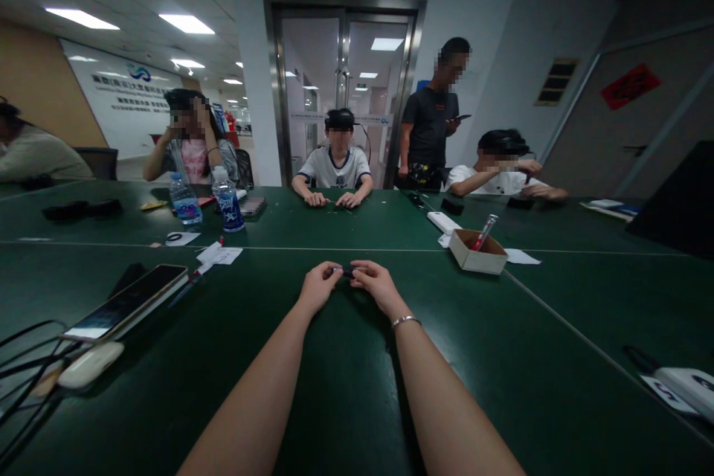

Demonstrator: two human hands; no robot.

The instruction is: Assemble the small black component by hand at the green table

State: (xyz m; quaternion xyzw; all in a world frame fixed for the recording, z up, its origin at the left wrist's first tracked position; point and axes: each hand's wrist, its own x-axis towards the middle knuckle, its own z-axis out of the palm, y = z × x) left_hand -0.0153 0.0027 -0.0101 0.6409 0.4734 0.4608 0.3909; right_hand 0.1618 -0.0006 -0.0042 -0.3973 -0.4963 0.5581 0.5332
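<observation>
Both hands' fingers [341, 273] pinching small dark object [348, 272], green table [346, 387]

Both forearms are bare, without sleeves; a thin silver metal bangle [405, 321] circles the wrist of the right hand [378, 284]

Head view. We see both forearms stretched over the green desk [502, 357], the left hand [319, 287] and right hand [378, 285] meeting fingertip to fingertip on a small dark object [347, 271]; what it is, we cannot tell. A bracelet [405, 321] sits on the right wrist. Left of the arms: a phone [127, 302] on a flat book, cables, a white mouse-like item [90, 364]. Right: an open cardboard box [478, 252] with a pen in it. Further off: two bottles [227, 200], and four other people at the far side, one standing.
</observation>
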